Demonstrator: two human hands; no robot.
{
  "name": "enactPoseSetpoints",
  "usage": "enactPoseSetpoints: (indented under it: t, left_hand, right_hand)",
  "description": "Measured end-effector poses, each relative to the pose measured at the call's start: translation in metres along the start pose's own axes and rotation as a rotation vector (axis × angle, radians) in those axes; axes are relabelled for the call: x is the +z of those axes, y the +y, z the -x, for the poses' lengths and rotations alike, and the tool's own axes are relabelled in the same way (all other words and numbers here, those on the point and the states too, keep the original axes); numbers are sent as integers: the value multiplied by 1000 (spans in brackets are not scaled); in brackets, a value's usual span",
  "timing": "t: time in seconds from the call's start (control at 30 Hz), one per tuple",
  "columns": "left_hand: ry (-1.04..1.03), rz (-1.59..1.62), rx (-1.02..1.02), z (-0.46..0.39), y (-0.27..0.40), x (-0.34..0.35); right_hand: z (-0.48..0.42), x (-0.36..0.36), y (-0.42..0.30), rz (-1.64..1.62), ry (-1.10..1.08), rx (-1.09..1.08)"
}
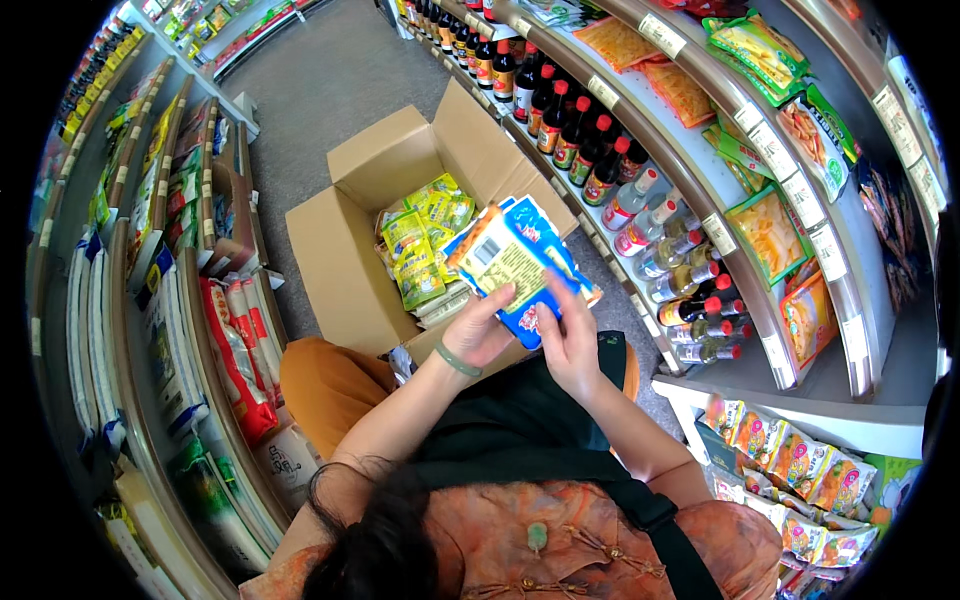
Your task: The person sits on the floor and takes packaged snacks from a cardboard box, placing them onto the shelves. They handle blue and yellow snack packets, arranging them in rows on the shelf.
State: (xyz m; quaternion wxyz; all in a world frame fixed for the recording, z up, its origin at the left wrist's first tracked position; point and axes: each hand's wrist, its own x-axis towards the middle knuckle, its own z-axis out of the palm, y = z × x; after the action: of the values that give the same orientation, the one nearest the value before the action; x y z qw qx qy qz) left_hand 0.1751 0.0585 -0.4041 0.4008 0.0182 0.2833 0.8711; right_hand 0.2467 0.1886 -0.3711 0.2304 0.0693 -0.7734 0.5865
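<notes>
Several blue and yellow plastic food packets are held in a loose stack between both hands, over the near right part of an open cardboard box. My left hand, with a green bangle at the wrist, grips the stack's lower left edge with the thumb on top. On the right side, my right hand holds the same stack; its fingers look slightly blurred. Inside the box lie yellow-green seasoning packets and some pale packets, partly hidden by the held stack.
Sauce bottles and clear bottles line the low shelf at right, close to the box flap. Shelves of bagged goods stand at left. Hanging snack bags are at lower right. Grey floor shows beyond the box.
</notes>
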Motion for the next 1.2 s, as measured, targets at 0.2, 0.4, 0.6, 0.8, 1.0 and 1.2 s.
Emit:
enactPoseSetpoints:
  t: [0.2, 0.4, 0.6, 0.8, 1.0, 1.2]
  left_hand:
    - [-16, 38, -6, -5, 16, -13]
    - [3, 258, 26, -14, 18, -22]
    - [-11, 159, 55, -21, 16, -36]
    - [-290, 581, 24, -5, 11, -59]
    - [-154, 707, -3, 32, 33, -67]
    - [-73, 625, 23, 46, 57, -68]
  right_hand:
    - [-30, 15, -5, -583, 276, 215]
    - [-45, 12, 15, -842, 314, 434]
    - [-53, 5, 16, -925, 169, 579]
    - [-52, 32, 9, -691, -376, 507]
    - [-36, 66, 18, -788, -486, 587]
    - [-54, 47, 8, -702, -212, 507]
